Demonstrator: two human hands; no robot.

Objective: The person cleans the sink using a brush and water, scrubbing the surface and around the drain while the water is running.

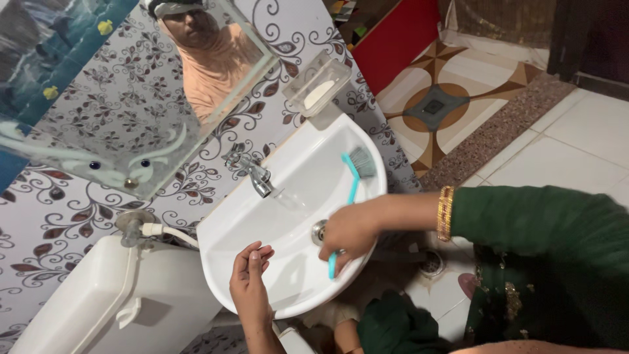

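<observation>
A: Where is the teal plastic brush with the long thin handle and grey bristles (352,176)?

B: It lies across the right rim of the white ceramic wash basin (288,216). The bristle head is at the far end, over the bowl, and the handle end comes out at the near rim, below the right hand (350,231).

A: Is this hand holding the brush?

B: Yes, its fingers are curled down and closed around the lower part of the handle. On the wrist is a gold bangle (445,213), then a dark green sleeve (544,229).

A: And the left hand (250,278)?

B: It is over the near part of the bowl, palm turned up, fingers bent together like a small cup. It holds nothing, and it is a little apart from the right hand.

A: What is around?

B: Just beside the right hand, in the bowl, is the metal drain (319,231). The chrome tap (257,176) is at the far rim, and a thin water stream falls from it. A clear soap dish with a white soap bar (319,88) is on the patterned wall, and a mirror (131,85) is left of it. A white toilet tank (98,308) stands left of the basin.
</observation>
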